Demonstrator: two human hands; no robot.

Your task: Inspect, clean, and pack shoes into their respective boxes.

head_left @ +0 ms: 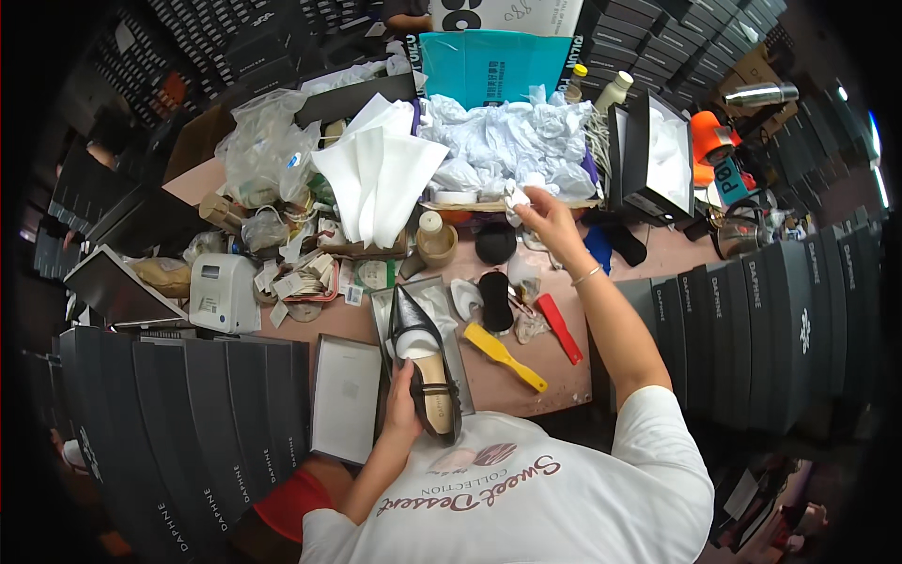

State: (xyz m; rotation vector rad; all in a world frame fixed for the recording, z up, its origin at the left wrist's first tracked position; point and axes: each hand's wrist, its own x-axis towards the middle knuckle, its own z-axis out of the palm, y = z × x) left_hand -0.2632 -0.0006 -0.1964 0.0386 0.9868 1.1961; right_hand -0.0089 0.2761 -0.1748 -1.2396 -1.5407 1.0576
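My left hand (pixel 402 406) is closed around the side of a black pointed shoe (pixel 428 362) with a strap and a beige insole. White padding fills its front opening. Under the shoe's toe is an open grey shoebox (pixel 455 352) lined with white tissue. My right hand (pixel 552 222) reaches forward, fingers pinched on a small crumpled wad of white paper (pixel 516 201). That wad is at the front edge of a wide box heaped with crumpled tissue paper (pixel 503 141).
A yellow brush-like tool (pixel 505 357) and a red one (pixel 560 328) lie right of the shoebox. The box lid (pixel 346 399) is at its left. Stacked dark shoeboxes (pixel 202 423) flank both sides. A white label printer (pixel 224 293) and a bottle (pixel 434 237) stand farther back.
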